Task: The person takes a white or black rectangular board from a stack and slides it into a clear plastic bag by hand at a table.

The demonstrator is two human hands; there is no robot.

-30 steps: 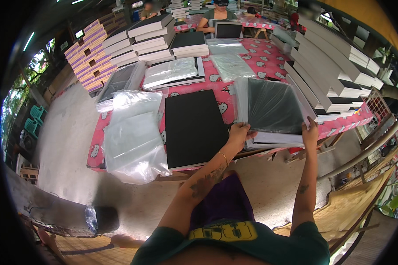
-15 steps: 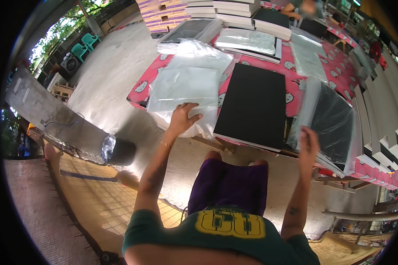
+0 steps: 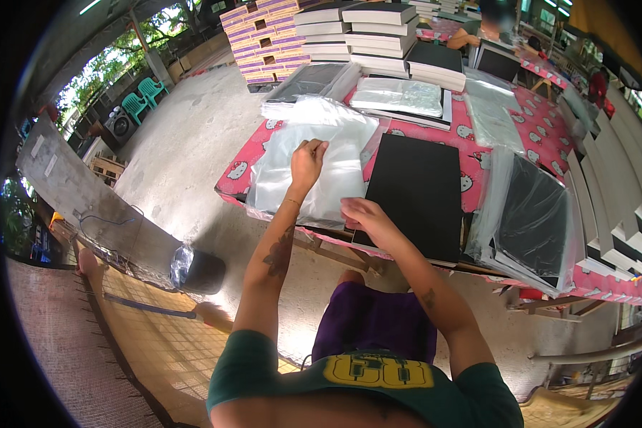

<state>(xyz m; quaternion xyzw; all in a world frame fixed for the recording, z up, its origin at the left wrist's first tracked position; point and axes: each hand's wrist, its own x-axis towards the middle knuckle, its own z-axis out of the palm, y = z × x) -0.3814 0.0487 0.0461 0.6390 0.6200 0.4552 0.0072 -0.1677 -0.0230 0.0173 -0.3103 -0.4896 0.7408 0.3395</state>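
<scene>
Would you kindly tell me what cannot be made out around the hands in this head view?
- Left hand: its fingertips curl into the clear plastic bags; the grip is unclear.
- Right hand: the palm faces down, hiding what it touches.
- Black book: its near corner is hidden by the right hand.
- How many bags are in the stack: too thin to tell.

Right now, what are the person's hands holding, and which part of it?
The left hand pinches the top sheet of the clear plastic bag pile near its middle. The right hand rests on the pile's near edge, gripping nothing clearly.
</scene>
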